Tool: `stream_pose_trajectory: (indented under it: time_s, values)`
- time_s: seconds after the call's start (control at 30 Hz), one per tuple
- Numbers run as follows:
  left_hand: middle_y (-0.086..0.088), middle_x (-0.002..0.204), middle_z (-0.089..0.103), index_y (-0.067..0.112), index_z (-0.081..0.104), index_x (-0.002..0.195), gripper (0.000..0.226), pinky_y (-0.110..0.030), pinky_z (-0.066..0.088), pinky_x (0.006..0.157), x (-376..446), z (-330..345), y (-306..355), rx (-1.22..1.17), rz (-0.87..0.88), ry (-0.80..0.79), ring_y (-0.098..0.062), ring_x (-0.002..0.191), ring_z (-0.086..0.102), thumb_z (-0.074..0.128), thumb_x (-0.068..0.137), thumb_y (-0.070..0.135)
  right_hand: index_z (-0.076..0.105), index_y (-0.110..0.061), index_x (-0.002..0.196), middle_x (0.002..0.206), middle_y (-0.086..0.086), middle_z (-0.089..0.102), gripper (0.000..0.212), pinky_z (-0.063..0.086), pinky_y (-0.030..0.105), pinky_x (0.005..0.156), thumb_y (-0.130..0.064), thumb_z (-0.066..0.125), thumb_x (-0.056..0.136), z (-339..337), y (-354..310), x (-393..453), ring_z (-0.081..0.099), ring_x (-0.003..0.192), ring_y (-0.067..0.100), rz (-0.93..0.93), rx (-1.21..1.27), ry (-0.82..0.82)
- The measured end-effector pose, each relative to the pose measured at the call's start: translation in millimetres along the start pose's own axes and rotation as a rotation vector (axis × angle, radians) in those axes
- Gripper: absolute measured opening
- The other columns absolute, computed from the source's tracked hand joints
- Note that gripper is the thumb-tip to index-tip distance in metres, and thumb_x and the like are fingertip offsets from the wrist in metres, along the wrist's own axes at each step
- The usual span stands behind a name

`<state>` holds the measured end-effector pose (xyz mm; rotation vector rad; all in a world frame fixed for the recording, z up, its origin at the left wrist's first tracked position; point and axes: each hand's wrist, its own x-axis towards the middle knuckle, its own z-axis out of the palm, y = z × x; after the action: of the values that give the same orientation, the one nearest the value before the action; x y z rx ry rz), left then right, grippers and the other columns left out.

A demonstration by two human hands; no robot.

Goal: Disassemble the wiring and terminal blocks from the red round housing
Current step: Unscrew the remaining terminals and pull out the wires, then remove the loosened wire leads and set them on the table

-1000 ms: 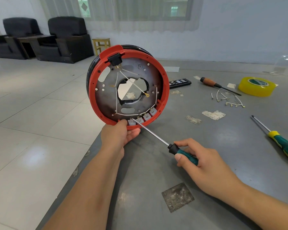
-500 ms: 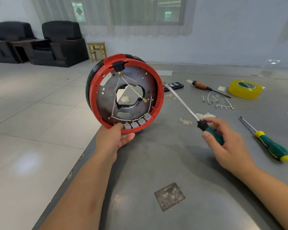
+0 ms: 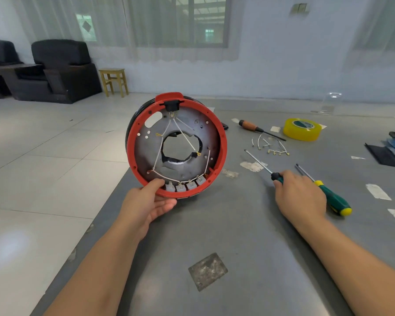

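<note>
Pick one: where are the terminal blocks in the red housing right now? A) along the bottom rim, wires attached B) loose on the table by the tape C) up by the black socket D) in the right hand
A: four grey terminal blocks sit along the lower rim of the red housing, white wires running to them, beside the left hand.
</note>
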<state>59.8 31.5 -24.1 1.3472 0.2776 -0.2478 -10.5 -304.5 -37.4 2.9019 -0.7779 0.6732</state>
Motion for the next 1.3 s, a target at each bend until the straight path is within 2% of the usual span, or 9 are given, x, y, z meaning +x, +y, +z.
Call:
stream_pose_trajectory:
  time_s: [0.37,0.5,0.6,0.67,0.83,0.97,1.1,1.2,1.3]
  values:
    - [-0.022,0.086,0.078,-0.001,0.074,0.097,0.024,-0.025,0.060,0.053,-13,13,-2,-0.113,-0.067,-0.111,-0.027,0.069,0.078,0.072,0.097,0.023,0.062,-0.023,0.120,0.122,0.002,0.065,0.039,0.041,0.041,0.090,-0.052,0.051,0.096,-2,-3,-3,0.056,0.115,0.029,-0.059,-0.148,0.025]
    - [-0.025,0.093,0.078,-0.003,0.074,0.103,0.025,-0.025,0.061,0.054,-16,15,-1,-0.115,-0.086,-0.128,-0.026,0.070,0.079,0.071,0.098,0.021,0.061,-0.017,0.133,0.128,0.002,0.063,0.048,0.043,0.042,0.099,-0.047,0.059,0.096,-7,-28,-16,0.054,0.120,0.025,-0.241,0.360,0.145]
    - [-0.025,0.091,0.078,-0.005,0.074,0.104,0.027,-0.025,0.061,0.054,-20,18,0,-0.103,-0.095,-0.143,-0.026,0.069,0.078,0.071,0.098,0.022,0.051,-0.028,0.143,0.127,-0.018,0.062,0.072,0.046,0.028,0.100,-0.072,0.052,0.086,-11,-65,-27,0.058,0.114,-0.004,-0.111,0.976,-0.192]
    - [-0.025,0.089,0.078,-0.005,0.075,0.104,0.033,-0.024,0.060,0.053,-22,20,-1,-0.067,-0.090,-0.154,-0.024,0.068,0.077,0.073,0.097,0.027,0.052,-0.032,0.140,0.125,-0.018,0.066,0.083,0.049,0.034,0.103,-0.084,0.058,0.075,-9,-88,-29,0.062,0.115,-0.001,-0.021,1.309,-0.435]
    - [-0.025,0.077,0.074,-0.004,0.072,0.108,0.067,-0.023,0.055,0.047,-24,21,1,0.126,-0.044,-0.185,-0.020,0.054,0.068,0.078,0.084,0.059,0.065,-0.034,0.116,0.112,-0.002,0.075,0.045,0.058,0.044,0.094,-0.056,0.078,0.079,5,-114,-16,0.072,0.106,0.020,0.042,1.691,-0.518]
    - [-0.018,0.070,0.072,0.004,0.068,0.107,0.099,-0.026,0.051,0.047,-28,17,8,0.328,-0.011,-0.228,-0.021,0.050,0.062,0.064,0.063,0.093,0.068,-0.036,0.100,0.088,-0.006,0.073,0.036,0.061,0.039,0.073,-0.060,0.077,0.075,9,-122,-4,0.072,0.087,0.020,0.159,1.751,-0.414]
    - [0.005,0.062,0.067,0.014,0.066,0.089,0.112,-0.035,0.043,0.062,-23,6,19,0.544,0.327,0.064,-0.012,0.053,0.057,0.031,0.050,0.114,0.059,-0.047,0.107,0.093,-0.019,0.075,0.047,0.057,0.040,0.083,-0.078,0.065,0.072,10,-119,5,0.073,0.093,0.010,0.286,1.611,-0.281]
    - [0.006,0.084,0.069,0.026,0.061,0.094,0.095,-0.043,0.053,0.074,-15,-6,21,0.373,0.479,0.194,-0.017,0.075,0.063,0.034,0.058,0.110,0.065,-0.034,0.101,0.086,-0.014,0.074,0.056,0.053,0.035,0.079,-0.081,0.059,0.070,6,-107,14,0.071,0.090,0.011,0.297,1.439,-0.236]
    - [0.019,0.105,0.071,0.042,0.060,0.109,0.062,-0.039,0.056,0.093,-10,-12,21,0.222,0.524,0.196,-0.005,0.099,0.070,0.049,0.072,0.091,0.073,-0.023,0.094,0.085,0.001,0.077,0.059,0.055,0.050,0.092,-0.075,0.067,0.068,-2,-96,21,0.074,0.084,0.023,0.157,1.350,-0.384]
